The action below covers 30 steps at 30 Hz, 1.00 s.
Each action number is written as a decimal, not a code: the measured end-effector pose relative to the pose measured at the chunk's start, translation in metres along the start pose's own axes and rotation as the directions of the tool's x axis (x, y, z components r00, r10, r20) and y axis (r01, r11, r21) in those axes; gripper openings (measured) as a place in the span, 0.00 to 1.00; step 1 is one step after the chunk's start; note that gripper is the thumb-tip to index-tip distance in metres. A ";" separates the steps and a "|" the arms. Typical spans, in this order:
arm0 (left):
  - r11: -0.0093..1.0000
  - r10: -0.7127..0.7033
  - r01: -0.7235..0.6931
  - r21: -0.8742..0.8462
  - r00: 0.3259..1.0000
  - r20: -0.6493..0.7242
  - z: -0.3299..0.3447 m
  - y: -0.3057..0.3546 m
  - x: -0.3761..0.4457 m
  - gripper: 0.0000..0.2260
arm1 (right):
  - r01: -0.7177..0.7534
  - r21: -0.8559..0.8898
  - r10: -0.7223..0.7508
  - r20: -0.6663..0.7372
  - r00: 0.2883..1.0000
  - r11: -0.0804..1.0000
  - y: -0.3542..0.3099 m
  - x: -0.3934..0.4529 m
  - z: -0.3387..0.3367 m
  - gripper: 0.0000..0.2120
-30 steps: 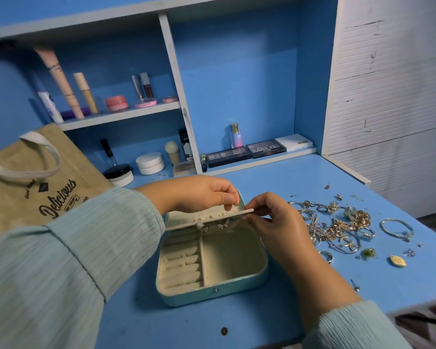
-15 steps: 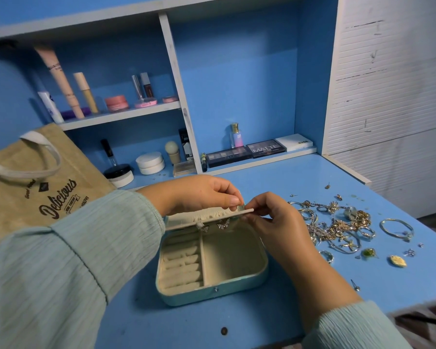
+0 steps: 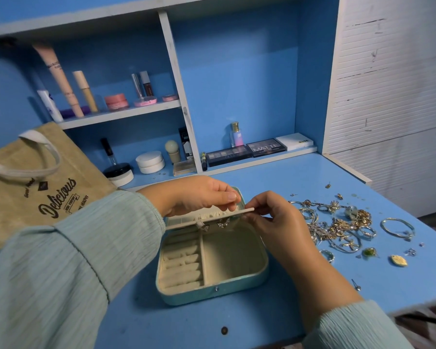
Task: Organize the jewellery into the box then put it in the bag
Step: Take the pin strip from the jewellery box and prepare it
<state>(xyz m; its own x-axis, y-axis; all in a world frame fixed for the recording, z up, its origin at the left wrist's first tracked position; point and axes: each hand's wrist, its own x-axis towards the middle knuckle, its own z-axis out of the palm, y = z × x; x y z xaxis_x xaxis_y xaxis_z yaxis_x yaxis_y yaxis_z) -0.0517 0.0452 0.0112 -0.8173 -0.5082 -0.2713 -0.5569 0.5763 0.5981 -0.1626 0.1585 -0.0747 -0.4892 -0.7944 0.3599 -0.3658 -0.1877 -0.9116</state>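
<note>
Your left hand (image 3: 202, 195) and right hand (image 3: 275, 220) met over the open jewellery box (image 3: 212, 260) on the blue worktop (image 3: 300, 177), each grip pinching the thin cream panel (image 3: 212, 219) that stood out edge-on from the box's raised lid: left thumb and fingers nipped its upper face, right fingertips held its right end. Two small butterfly earrings (image 3: 214, 225) hung from the panel's underside. Below, the box showed a row of cream ring rolls (image 3: 181, 265) on its left and one bare compartment on its right. The tangled heap of gold and silver jewellery (image 3: 337, 225) lay just to the right of your right hand, with a bangle (image 3: 397, 229), a green-stoned piece (image 3: 369, 253) and a gold pendant (image 3: 399, 260) scattered beyond it. The tan bag (image 3: 35, 187), printed "Delicious", stood at the left behind your sleeve, well apart from the heap
</note>
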 end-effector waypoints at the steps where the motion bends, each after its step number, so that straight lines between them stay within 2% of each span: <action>1: 1.000 -0.006 0.005 0.025 1.000 0.007 0.000 0.000 0.000 0.09 | 0.001 -0.004 -0.001 0.002 1.000 1.000 0.000 0.000 0.000 0.12; 8: 0.974 -0.037 0.027 0.224 0.999 0.039 0.002 0.004 0.001 0.11 | -0.001 -0.007 0.001 -0.001 1.000 1.000 0.000 0.000 0.000 0.12; 17: 0.953 -0.050 0.041 0.299 0.998 0.023 0.002 0.005 0.001 0.10 | -0.003 -0.019 0.003 0.000 1.000 1.000 0.000 0.000 0.000 0.12; 24: 0.894 0.084 -0.059 0.444 0.996 -0.035 -0.003 0.006 0.000 0.05 | -0.008 -0.016 0.008 -0.009 1.000 1.000 0.001 0.001 0.001 0.11; 30: 0.747 0.254 -0.169 0.643 0.966 -0.041 -0.002 0.008 0.002 0.05 | -0.011 -0.014 0.011 -0.010 1.000 1.000 0.001 0.000 -0.001 0.11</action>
<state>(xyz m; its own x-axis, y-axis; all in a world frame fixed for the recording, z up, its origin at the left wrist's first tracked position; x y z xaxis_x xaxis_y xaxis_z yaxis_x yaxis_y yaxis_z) -0.0573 0.0475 0.0166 -0.9253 -0.3707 -0.0797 -0.3725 0.9280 0.0078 -0.1636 0.1584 -0.0750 -0.5012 -0.7906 0.3516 -0.3709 -0.1709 -0.9128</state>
